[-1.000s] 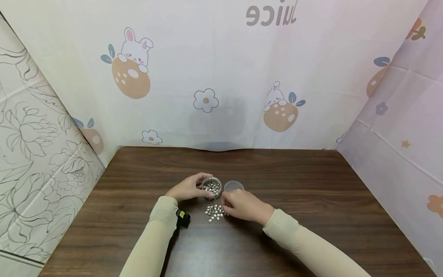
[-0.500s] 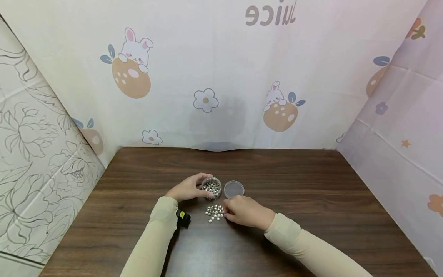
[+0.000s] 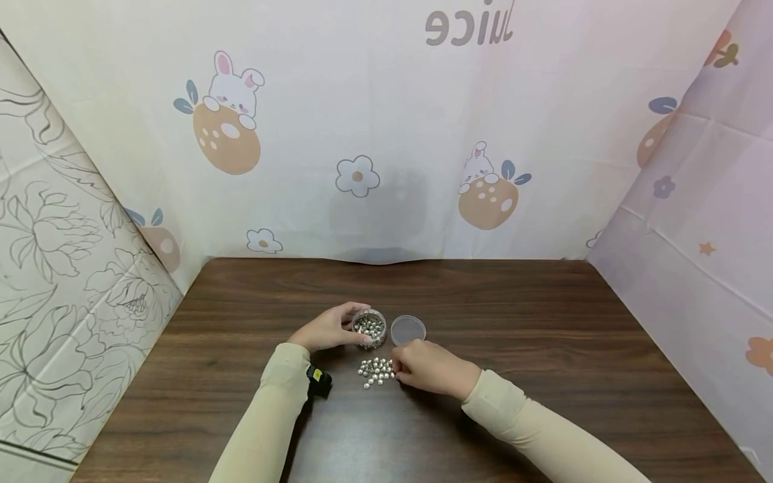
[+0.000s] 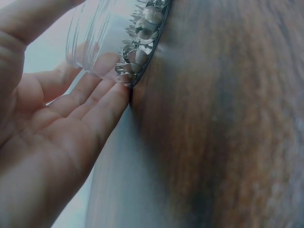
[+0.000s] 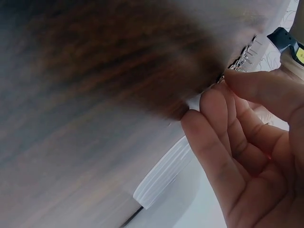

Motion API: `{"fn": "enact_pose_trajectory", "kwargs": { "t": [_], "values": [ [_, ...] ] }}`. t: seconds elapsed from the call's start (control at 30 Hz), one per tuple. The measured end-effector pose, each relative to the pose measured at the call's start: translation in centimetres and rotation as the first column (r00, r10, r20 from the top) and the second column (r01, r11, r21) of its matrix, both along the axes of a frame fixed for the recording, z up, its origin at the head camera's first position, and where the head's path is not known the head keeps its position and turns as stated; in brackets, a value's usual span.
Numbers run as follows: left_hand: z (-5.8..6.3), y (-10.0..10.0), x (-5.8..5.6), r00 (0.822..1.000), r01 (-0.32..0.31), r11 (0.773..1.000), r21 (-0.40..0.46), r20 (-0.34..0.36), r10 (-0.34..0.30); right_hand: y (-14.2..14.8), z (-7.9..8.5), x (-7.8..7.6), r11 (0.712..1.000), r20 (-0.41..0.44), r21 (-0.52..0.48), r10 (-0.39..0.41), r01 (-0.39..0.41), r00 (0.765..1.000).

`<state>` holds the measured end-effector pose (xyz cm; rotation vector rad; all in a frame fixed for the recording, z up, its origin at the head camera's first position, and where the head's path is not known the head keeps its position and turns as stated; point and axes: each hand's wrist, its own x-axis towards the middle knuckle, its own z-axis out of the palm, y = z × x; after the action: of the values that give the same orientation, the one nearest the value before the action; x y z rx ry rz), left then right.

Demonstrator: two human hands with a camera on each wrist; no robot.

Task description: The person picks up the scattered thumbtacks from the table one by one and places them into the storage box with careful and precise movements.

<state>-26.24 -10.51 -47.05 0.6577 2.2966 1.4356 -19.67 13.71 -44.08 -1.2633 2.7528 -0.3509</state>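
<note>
My left hand (image 3: 326,329) grips a clear round jar (image 3: 384,325), thumb on the near side and fingers round the far side. Silver thumbtacks (image 4: 142,35) lie inside, their points showing through the wall in the left wrist view. In front of the jar is a small loose pile of thumbtacks (image 3: 374,371) on the table. My right hand (image 3: 431,367) is at the pile's right edge, thumb and fingertips together at a thumbtack (image 5: 221,77), which they mostly hide.
A clear round lid (image 3: 408,329) lies right of the jar, just beyond my right hand. The dark wooden table (image 3: 513,315) runs back to a printed cloth (image 3: 410,134). A black wrist camera (image 3: 320,381) sits on my left wrist.
My right hand has drawn back from the lid towards me and slightly right, uncovering the lid and more of the pile's right side. My left hand keeps its hold on the jar.
</note>
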Motion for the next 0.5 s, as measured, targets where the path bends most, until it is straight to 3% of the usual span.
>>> {"fn": "enact_pose_trajectory", "kwargs": {
  "t": [0.5],
  "values": [
    [0.03, 0.04, -0.04, 1.0, 0.001, 1.0, -0.006, -0.008, -0.001, 0.15, -0.04, -0.23, 1.0, -0.02, -0.027, 0.015, -0.015, 1.0]
  ]
}}
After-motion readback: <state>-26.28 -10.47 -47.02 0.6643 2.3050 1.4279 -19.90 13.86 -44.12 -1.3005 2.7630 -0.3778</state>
